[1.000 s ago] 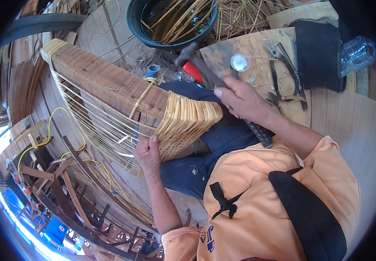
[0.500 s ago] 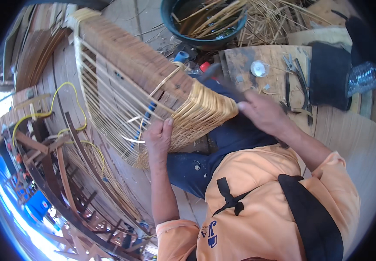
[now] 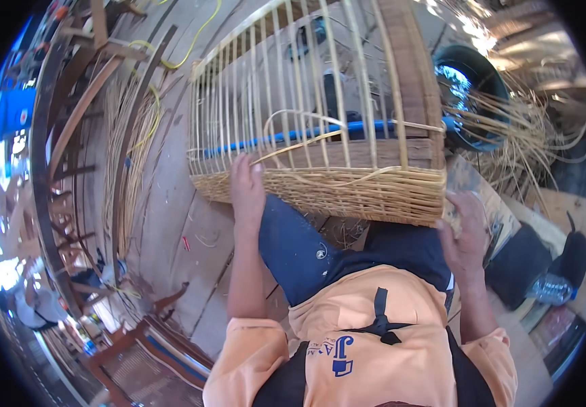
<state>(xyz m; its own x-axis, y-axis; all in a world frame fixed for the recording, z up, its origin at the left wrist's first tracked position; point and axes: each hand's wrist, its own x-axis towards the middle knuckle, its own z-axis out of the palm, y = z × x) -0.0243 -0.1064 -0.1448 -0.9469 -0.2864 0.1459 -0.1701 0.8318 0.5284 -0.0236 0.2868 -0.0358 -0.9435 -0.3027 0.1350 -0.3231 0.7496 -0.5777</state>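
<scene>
The cane-wrapped frame (image 3: 327, 193) lay over the person's knees, its close-woven band spanning between the two hands and its spaced strands running away beyond them. The left hand (image 3: 247, 186) was raised against the band, forearm nearly straight, fingers pointing away from the body; whether they were clamped on a strand could not be told. The right hand (image 3: 466, 220) was at the band's right corner, elbow bent, thumb and fingers apart; contact with the corner could not be confirmed.

Beyond the right hand stood a dark tub (image 3: 504, 102), with loose cane strips (image 3: 534, 146) beside it. Right of that hand, nearer the body, were a black pad (image 3: 520, 258) and a clear plastic bottle (image 3: 552, 289). The plank floor (image 3: 205, 251) showed left of the left hand; farther left stood dark curved wooden framework (image 3: 45, 156), with a yellow cord (image 3: 201, 34) beyond.
</scene>
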